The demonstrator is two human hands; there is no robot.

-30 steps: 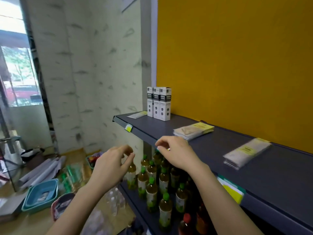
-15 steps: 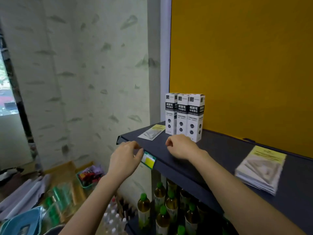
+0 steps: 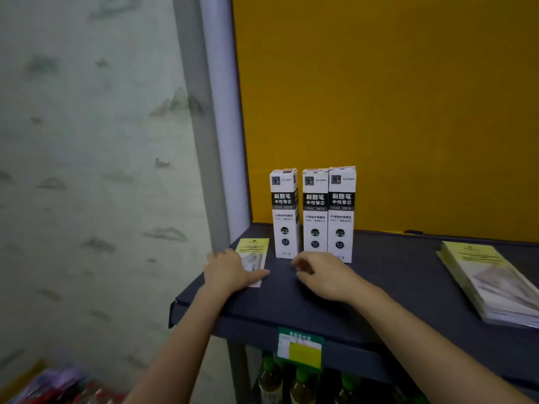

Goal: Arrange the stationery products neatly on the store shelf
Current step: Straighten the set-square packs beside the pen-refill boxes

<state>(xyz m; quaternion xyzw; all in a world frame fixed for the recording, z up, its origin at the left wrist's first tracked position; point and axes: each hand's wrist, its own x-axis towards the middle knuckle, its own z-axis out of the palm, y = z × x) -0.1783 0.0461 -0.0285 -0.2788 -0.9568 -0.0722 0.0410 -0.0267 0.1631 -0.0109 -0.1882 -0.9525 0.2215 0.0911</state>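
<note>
Grey-green marbled wall (image 3: 87, 170) fills the left side. Next to it, at the left corner of the dark shelf (image 3: 379, 290), lies a flat packet (image 3: 253, 248) with a yellow top. The left hand (image 3: 229, 272) rests on the packet's near half, its fingers straight and spread flat over the clear part. The thumb reaches right along the packet's near edge. The yellow end of the packet shows beyond the fingertips.

Just right of the packet stand three tall white-and-black boxes (image 3: 315, 212), upright against the yellow back panel (image 3: 379, 112). The left one stands a little apart, and the other two touch side by side.

In front of the boxes is the right hand (image 3: 326, 275), low over the shelf. Its fingers are loosely bent, point left and have hold of nothing. They are blurred, and the fingertips lie near the foot of the middle box without clearly touching it.

A green and yellow price tag (image 3: 299, 348) hangs on the shelf's front edge, with green-capped bottles (image 3: 271, 380) below it. Far right on the shelf lies a stack of packets (image 3: 493, 281), well apart from both hands.
</note>
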